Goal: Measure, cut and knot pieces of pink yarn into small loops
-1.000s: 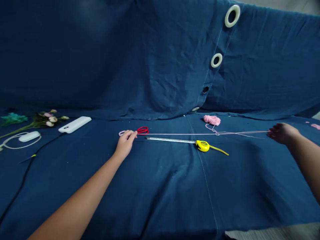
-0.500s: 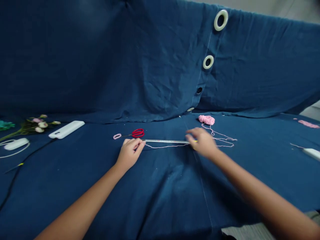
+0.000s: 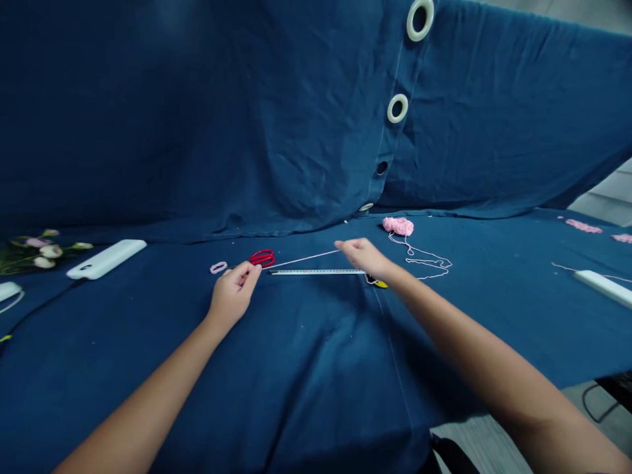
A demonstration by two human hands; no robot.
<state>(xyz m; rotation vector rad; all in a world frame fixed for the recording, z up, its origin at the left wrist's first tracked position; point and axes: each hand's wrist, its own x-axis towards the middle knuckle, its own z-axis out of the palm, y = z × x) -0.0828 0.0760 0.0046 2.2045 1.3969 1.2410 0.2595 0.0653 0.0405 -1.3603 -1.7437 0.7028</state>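
My left hand (image 3: 232, 293) is closed in a pinch on one end of a thin pink yarn strand (image 3: 301, 259), right beside red-handled scissors (image 3: 262, 257). My right hand (image 3: 364, 257) pinches the same strand farther right, so it runs taut between my hands. Just below the strand lies an extended tape measure blade (image 3: 316, 271); its yellow case (image 3: 380, 284) is partly hidden under my right wrist. Loose yarn trails from my right hand to a small pink yarn ball (image 3: 397, 226) behind it.
Blue cloth (image 3: 306, 368) covers the surface and the back. A small pink loop (image 3: 218, 267) lies left of the scissors. A white box (image 3: 106, 258), artificial flowers (image 3: 42, 242) and a white device (image 3: 7, 290) are at left; a white bar (image 3: 600, 284) and pink scraps (image 3: 583, 226) at right.
My right hand came in from the far right to the centre and lifted slightly behind the tape. The strand between my hands is much shorter. My left hand stayed near the scissors.
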